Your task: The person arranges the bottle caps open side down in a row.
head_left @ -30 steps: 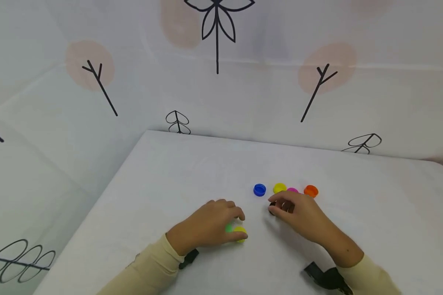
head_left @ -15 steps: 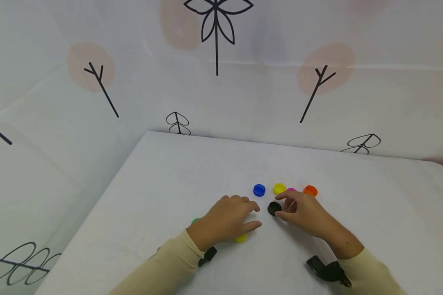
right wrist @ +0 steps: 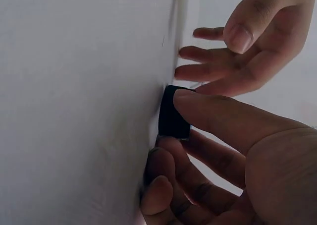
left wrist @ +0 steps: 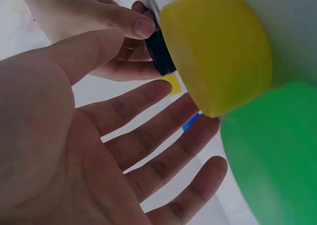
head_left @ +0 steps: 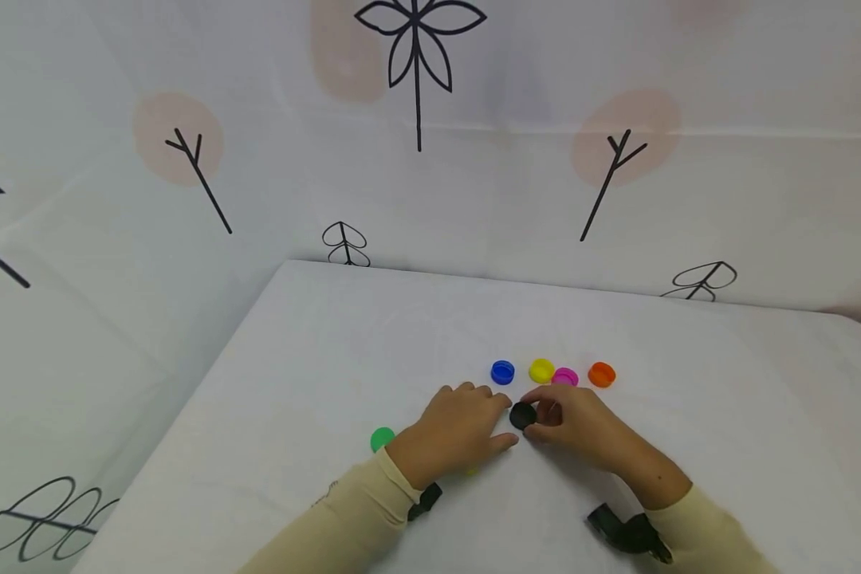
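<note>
A small black cap [head_left: 522,415], round and flat-topped, is pinched between thumb and fingers of my right hand [head_left: 581,424]. In the right wrist view the black cap [right wrist: 170,113] sits low at the table with the thumb on its side. Just left of it my left hand [head_left: 454,434] holds nothing, its fingers spread and thumb apart, fingertips close to the cap. A green cap [head_left: 383,438] lies beside the left wrist. Mostly hidden under that hand is a yellow cap [head_left: 471,471]; the left wrist view shows this yellow cap [left wrist: 223,51] large beside the fingers.
Behind the hands lie a blue cap [head_left: 502,372], another yellow cap [head_left: 541,370], a pink cap [head_left: 565,376] and an orange cap [head_left: 602,374]. The white table [head_left: 316,335] meets a patterned cloth backdrop [head_left: 502,199] at its far edge. Black straps hang at both wrists.
My left hand has moved right, uncovering the green cap and coming up to the black one. The right fingers, loosely around the black cap half a second ago, now pinch it, slightly further left.
</note>
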`<control>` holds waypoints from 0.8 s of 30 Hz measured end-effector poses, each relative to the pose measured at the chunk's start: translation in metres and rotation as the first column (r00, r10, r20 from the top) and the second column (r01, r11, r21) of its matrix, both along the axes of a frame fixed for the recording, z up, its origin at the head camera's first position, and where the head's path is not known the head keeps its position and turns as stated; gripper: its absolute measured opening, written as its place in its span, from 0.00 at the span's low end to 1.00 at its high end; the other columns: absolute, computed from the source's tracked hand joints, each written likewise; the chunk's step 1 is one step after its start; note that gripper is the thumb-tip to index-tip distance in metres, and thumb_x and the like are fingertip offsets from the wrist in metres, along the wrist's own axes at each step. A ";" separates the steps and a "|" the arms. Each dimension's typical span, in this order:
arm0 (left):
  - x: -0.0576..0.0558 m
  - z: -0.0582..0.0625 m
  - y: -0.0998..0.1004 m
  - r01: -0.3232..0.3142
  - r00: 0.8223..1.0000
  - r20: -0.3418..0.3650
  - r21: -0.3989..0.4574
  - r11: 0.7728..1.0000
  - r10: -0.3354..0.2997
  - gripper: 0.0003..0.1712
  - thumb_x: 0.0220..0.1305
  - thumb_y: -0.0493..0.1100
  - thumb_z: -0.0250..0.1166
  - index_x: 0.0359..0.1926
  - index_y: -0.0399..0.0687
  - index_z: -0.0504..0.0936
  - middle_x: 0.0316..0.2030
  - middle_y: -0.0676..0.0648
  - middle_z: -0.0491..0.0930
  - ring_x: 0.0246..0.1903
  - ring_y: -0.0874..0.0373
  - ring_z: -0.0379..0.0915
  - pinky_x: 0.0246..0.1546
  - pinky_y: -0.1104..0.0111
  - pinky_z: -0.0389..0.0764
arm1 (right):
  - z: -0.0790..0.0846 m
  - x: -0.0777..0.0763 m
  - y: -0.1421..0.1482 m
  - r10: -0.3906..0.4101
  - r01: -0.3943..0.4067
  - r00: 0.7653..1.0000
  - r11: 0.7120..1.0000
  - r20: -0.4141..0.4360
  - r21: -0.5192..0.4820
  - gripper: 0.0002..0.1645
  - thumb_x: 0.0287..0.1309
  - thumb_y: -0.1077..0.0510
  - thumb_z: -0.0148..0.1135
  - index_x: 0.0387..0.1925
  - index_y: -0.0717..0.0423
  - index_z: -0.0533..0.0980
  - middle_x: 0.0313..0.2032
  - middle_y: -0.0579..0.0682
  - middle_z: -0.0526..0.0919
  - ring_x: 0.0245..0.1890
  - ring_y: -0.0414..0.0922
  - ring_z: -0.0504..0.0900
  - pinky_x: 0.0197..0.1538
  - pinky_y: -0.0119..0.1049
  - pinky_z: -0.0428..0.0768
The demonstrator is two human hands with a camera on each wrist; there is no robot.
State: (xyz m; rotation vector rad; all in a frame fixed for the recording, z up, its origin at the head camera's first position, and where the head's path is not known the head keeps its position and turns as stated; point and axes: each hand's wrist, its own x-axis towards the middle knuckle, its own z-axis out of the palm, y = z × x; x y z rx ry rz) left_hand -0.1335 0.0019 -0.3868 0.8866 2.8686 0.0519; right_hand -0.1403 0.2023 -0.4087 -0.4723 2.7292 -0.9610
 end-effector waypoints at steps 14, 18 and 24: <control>0.003 -0.002 -0.001 0.013 1.000 -0.012 -0.010 1.000 -0.013 0.28 0.67 0.66 0.60 0.60 0.57 0.80 0.50 0.53 0.82 0.49 0.58 0.76 0.47 0.61 0.81 | 0.001 0.003 -0.006 0.027 -0.027 1.000 1.000 -0.017 -0.009 0.21 0.53 0.58 0.75 0.50 0.57 0.82 0.28 0.42 0.79 0.31 0.39 0.75 0.35 0.28 0.77; 0.003 -0.001 -0.002 0.021 0.999 -0.029 -0.012 1.000 -0.021 0.28 0.68 0.65 0.60 0.60 0.57 0.80 0.50 0.53 0.82 0.49 0.58 0.77 0.48 0.62 0.80 | 0.001 0.002 -0.006 0.039 -0.039 0.999 0.999 -0.028 -0.012 0.21 0.54 0.58 0.74 0.50 0.57 0.82 0.28 0.42 0.79 0.31 0.39 0.75 0.35 0.28 0.77; 0.003 0.000 -0.004 0.030 0.998 -0.059 0.024 0.999 -0.028 0.25 0.70 0.62 0.59 0.59 0.56 0.80 0.48 0.55 0.84 0.45 0.58 0.79 0.47 0.61 0.78 | 0.004 0.003 -0.006 0.025 -0.024 0.999 1.000 -0.029 0.005 0.21 0.55 0.57 0.74 0.51 0.56 0.82 0.31 0.41 0.81 0.34 0.38 0.78 0.37 0.28 0.79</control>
